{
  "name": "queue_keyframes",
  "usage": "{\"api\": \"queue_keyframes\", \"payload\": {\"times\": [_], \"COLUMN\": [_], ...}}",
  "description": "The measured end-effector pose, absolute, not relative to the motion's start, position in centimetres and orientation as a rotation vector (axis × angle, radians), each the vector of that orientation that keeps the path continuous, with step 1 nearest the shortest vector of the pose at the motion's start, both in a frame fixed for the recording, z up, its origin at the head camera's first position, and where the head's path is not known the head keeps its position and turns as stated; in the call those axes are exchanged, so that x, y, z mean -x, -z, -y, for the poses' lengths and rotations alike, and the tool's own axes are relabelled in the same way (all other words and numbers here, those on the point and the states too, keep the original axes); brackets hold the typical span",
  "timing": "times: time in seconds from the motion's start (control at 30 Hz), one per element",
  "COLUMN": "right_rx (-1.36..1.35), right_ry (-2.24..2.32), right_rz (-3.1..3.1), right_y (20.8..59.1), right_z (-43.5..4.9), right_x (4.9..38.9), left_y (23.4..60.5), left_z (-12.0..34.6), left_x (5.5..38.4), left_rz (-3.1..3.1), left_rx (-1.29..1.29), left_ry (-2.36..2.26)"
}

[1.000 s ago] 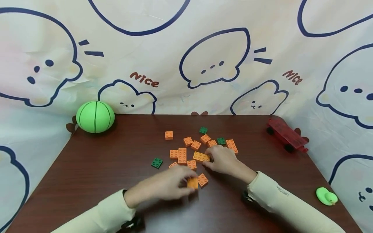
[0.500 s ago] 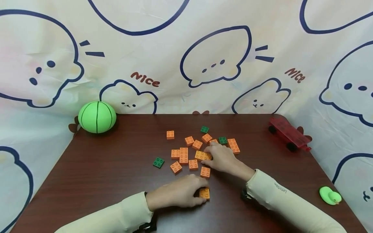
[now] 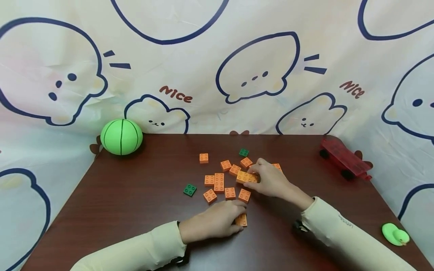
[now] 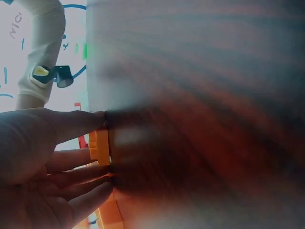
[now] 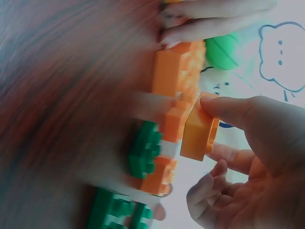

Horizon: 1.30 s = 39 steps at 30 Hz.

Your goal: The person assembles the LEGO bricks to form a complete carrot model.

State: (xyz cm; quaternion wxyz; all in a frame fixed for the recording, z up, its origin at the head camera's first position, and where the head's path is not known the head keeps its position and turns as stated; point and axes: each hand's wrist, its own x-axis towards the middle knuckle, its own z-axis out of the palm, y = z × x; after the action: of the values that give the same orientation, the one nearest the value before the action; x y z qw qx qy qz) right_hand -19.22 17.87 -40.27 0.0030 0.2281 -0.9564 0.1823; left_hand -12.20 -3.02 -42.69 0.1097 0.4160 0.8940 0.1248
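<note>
My left hand (image 3: 214,222) holds a short orange building brick (image 3: 241,220) between thumb and fingers, low at the table; its fingertips touch the wood in the left wrist view. My right hand (image 3: 271,178) pinches a longer yellow-orange building brick (image 3: 245,177) by its right end. In the right wrist view that yellow-orange brick (image 5: 196,131) is raised off the table under the thumb. Just beyond my left fingers lies another orange brick (image 3: 244,195). Several orange bricks, such as a long one (image 3: 219,183), are scattered to the left and behind. My right hand hides some bricks behind it.
Green bricks lie at the left (image 3: 190,190) and back (image 3: 243,152). A green ball (image 3: 121,137) sits at the table's back left corner. The red toy skateboard (image 3: 345,158) stands far right, and a green toy duck (image 3: 395,234) is near the right edge. Behind hangs a printed cloth (image 3: 203,75).
My left hand has carried its orange brick rightward and nearer me, down to the table. My right hand has lifted the yellow-orange brick. The head view has shifted slightly.
</note>
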Motion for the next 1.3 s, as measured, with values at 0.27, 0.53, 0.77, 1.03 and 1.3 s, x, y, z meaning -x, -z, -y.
{"api": "queue_keyframes", "payload": {"times": [0.27, 0.53, 0.77, 1.03, 1.3], "right_rx": [-0.783, -0.931, -0.971, -1.090, -1.114], "right_ry": [-0.654, -0.744, -0.733, -0.708, -0.671], "right_rz": [2.971, 3.047, 3.061, 3.040, 3.030], "right_y": [37.8, 36.8, 37.3, 38.6, 39.5], "right_z": [-18.5, -19.1, -19.4, -18.9, -18.1], "right_x": [18.1, 16.4, 15.1, 14.4, 13.8], "left_y": [42.5, 42.7, 42.9, 43.1, 42.9], "left_z": [4.4, 4.8, 4.9, 5.3, 5.3], "left_x": [11.7, 11.6, 11.7, 11.8, 11.9], "left_rz": [-2.718, -2.695, -2.678, -2.657, -2.662], "left_rx": [-1.218, -1.126, -1.060, -0.970, -0.950], "left_ry": [-0.390, -0.517, -0.616, -0.671, -0.643]}}
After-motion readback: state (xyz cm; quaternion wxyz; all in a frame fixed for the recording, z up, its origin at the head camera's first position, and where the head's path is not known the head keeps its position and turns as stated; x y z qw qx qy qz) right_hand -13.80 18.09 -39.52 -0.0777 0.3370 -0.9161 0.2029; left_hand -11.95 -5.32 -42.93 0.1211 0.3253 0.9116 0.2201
